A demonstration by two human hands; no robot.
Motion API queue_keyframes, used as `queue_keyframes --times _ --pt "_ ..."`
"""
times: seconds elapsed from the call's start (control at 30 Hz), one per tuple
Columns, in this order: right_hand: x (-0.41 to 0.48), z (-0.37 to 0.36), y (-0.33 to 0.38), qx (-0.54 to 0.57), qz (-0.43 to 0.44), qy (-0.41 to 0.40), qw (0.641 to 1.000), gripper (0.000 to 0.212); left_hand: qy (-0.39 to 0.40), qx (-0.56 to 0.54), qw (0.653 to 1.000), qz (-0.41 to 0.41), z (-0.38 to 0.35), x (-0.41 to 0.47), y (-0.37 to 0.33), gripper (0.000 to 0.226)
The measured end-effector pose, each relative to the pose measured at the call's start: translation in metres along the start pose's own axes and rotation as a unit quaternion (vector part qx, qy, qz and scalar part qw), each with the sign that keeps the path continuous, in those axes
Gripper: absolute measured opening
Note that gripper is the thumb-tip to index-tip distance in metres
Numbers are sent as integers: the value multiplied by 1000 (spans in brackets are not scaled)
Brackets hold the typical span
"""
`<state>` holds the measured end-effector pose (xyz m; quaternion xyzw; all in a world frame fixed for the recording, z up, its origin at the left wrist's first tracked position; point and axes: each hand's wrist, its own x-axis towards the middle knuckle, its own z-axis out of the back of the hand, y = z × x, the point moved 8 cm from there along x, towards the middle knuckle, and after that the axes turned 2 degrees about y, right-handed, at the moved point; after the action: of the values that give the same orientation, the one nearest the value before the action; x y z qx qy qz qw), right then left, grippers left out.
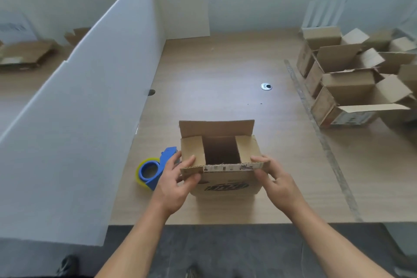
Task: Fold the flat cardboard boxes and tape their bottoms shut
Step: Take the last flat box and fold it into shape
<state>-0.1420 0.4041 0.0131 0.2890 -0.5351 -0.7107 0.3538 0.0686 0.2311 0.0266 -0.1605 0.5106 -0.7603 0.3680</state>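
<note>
Corrugated cardboard box (222, 178) judged light, stiff, creasable; near flap (225, 167) is pinched by left hand (178, 184) and right hand (278, 179); corners best gripped.

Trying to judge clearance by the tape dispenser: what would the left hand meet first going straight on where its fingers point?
The cardboard box: the left hand grips its near flap, fingers aimed forward-right onto the left flap. The blue tape dispenser sits to the hand's left, off that line.
</note>
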Motion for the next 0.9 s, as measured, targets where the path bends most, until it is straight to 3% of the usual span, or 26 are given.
queue_keyframes --times 0.07,0.1,0.2,0.33,0.43,0.57,0.7,0.8,0.9 --pt "4 1 0 6 -21 -7 1000 16 7 -14 1000 5 -1 3 -4 29" --pt "6 1 -1 10 -31 -12 999 24 7 -17 1000 8 -1 4 -6 22" --pt "9 2 -3 25 -64 -50 996 26 -19 25 1000 4 3 7 -4 26" --pt "6 0 1 -11 -90 -71 993 48 -36 23 999 24 7 8 -2 80" --pt "6 -3 -2 -38 -97 -72 992 66 -24 30 998 40 6 12 -6 103" --pt "10 -7 5 -119 -74 -65 988 41 -15 130 991 33 16 24 -22 120" --pt "13 -8 11 -172 -67 -57 981 27 17 328 944 -27 20 43 -54 131" --pt "7 -8 11 -161 -70 -65 982 28 78 377 922 -38 17 56 -57 128" --pt "2 -9 11 -133 -74 -78 985 35 50 364 928 -69 26 61 -64 108"
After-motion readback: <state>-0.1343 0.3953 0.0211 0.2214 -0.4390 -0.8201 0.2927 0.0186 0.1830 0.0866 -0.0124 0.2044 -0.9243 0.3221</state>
